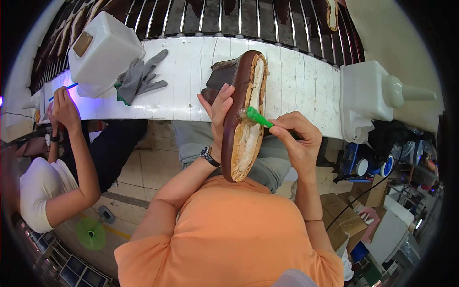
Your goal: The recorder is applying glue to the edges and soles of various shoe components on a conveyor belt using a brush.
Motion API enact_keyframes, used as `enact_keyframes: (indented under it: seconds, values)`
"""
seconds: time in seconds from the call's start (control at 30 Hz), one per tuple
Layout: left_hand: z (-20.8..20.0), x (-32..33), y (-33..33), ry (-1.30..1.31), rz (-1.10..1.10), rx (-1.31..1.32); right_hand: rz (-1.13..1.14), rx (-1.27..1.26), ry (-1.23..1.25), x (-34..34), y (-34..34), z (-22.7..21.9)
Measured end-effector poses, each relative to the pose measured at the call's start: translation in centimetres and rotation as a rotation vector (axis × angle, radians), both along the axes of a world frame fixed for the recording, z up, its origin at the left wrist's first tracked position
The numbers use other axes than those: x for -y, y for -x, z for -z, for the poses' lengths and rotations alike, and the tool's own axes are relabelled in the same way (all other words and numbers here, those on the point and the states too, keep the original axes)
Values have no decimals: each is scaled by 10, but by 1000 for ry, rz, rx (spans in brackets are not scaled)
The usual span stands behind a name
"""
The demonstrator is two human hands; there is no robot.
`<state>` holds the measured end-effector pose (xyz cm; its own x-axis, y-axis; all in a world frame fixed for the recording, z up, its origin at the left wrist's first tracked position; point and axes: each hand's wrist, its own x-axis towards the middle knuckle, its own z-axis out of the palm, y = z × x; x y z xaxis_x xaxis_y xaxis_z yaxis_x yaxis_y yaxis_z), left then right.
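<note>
A dark brown leather shoe upper [230, 117] is tilted on its side, its pale underside facing right and its toe end toward me. My left hand [221, 115] grips it from the left, fingers over the leather near the middle. In my right hand [299, 136] is a brush with a green handle [258, 117], pinched between thumb and fingers. Its bristle end touches the edge of the underside near the waist of the shoe; the bristles are hardly visible. The far end of the shoe lies over the white bench [291, 81].
Grey gloves [143, 76] lie beside a white plastic container [105, 50] at the left. Another white container with a spout [368, 91] stands at the bench's right end. Beyond runs a metal roller rack [220, 16] with shoes. A co-worker's hand [66, 107] holds a blue stick at left.
</note>
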<state>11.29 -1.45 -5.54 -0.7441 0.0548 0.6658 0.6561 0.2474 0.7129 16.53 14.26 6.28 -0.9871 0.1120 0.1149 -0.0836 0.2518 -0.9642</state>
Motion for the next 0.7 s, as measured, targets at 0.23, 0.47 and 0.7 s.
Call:
enact_keyframes:
  seconds: [0.23,0.47,0.7]
  values:
    - [11,1,-1,123,-68,-138,131,114,-19,-10,24,18]
    - [9,4,0,149,-34,-143,209,121,-113,-29,62,40]
    - [-6,0,-6,25,-38,-52,217,90,-193,-47,84,37]
